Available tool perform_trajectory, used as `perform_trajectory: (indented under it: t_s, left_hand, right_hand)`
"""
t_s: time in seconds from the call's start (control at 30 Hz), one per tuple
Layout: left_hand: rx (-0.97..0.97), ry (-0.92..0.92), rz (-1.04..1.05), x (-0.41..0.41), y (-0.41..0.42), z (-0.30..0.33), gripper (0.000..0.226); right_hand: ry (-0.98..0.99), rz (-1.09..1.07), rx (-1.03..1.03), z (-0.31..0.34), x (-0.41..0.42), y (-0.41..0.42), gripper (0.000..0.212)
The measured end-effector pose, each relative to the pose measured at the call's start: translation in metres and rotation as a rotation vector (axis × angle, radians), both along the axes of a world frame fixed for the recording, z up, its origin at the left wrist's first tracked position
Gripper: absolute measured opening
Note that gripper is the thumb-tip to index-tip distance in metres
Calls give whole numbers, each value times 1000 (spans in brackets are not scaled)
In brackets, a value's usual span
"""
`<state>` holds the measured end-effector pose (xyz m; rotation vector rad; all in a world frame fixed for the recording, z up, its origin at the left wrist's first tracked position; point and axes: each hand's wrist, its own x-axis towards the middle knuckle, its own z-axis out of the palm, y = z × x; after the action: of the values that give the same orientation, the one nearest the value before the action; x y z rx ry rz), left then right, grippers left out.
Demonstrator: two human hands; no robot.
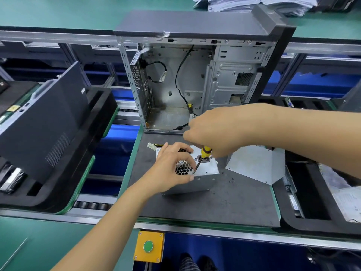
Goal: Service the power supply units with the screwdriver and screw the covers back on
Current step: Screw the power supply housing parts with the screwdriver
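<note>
A silver power supply unit [207, 169] with a honeycomb fan grille sits on the dark grey mat [224, 204] in the middle. My left hand [172, 167] grips its left side, fingers curled over the grille. My right hand [213, 132] holds a screwdriver [202, 157] with a yellow and black handle, its tip set at a screw on the unit's front top edge. A bent silver cover plate [256, 165] lies to the right of the unit. A few small loose screws [231, 179] lie on the mat between them.
An open, gutted computer case [195, 75] stands upright behind the mat. A black side panel [45, 122] leans in a foam tray at left. Another foam tray [312, 202] with papers is at right. A yellow box with a green button [148, 246] sits below the bench edge.
</note>
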<state>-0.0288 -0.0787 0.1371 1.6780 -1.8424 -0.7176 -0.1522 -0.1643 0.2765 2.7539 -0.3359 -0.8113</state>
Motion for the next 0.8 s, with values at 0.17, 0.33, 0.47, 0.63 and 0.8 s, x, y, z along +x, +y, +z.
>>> perform_trajectory:
  t_s: [0.17,0.33,0.47,0.63,0.8]
  left_hand:
    - [-45,21,30,-5,0,-3,31]
    - [-133,128,26,-10,1,-10,20]
    - [-94,189,-27,-2,0,-8,10]
    - [-21,209,-108,8,-1,0,20]
    - [-21,205,-140,8,-1,2,22]
  right_hand:
    - [-50,96,-210,0,5,3,30]
    - [-14,69,-141,-5,1,4,18]
    - [-38,93,-169,2,0,8,23]
    - [-35,136,-250,-6,-1,14,33]
    - [38,41,-91,-6,-4,11,33]
